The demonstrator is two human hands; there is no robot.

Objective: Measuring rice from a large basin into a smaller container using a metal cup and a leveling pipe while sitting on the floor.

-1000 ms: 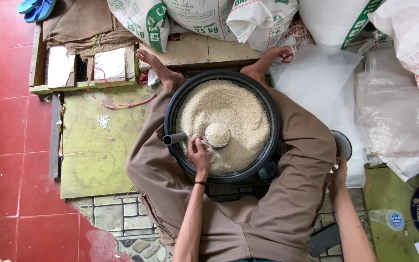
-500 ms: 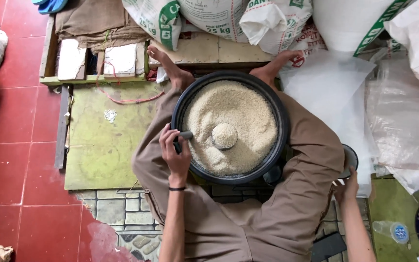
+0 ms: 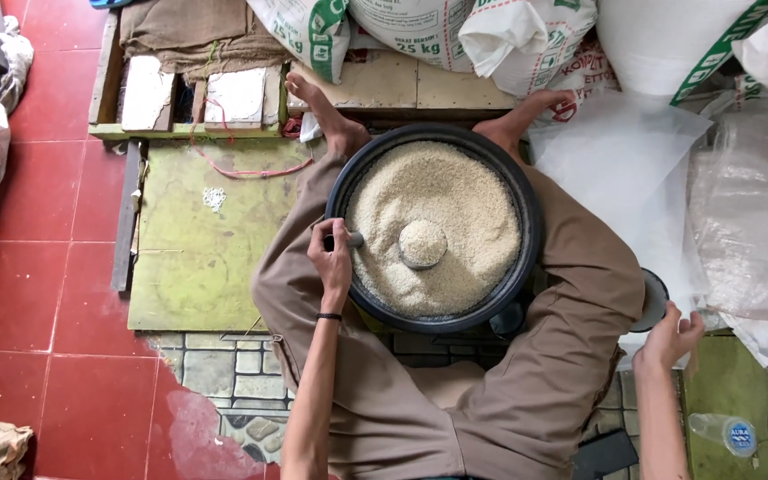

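A wide black basin [image 3: 526, 222] heaped with pale rice [image 3: 455, 196] rests between my knees. My left hand [image 3: 332, 260] is closed around the handle of a metal scoop [image 3: 420, 244] at the basin's left rim. The scoop's round cup sits level in the rice and is full of grain. My right hand [image 3: 668, 338] reaches out to the right and touches the edge of a clear plastic bag [image 3: 633, 169], beside a dark round lid [image 3: 652, 300]. My bare feet rest at the basin's far side.
Large white sacks [image 3: 420, 31] are stacked on a wooden pallet [image 3: 197, 107] ahead. A green board [image 3: 202, 240] with a small spill of rice lies to the left on red floor tiles. More plastic bags [image 3: 748, 240] and a small bottle [image 3: 726, 433] lie right.
My left hand moved from inside the rice to the scoop's handle at the left rim. The scoop stayed full in the rice. My right hand reached farther right toward the plastic bag.
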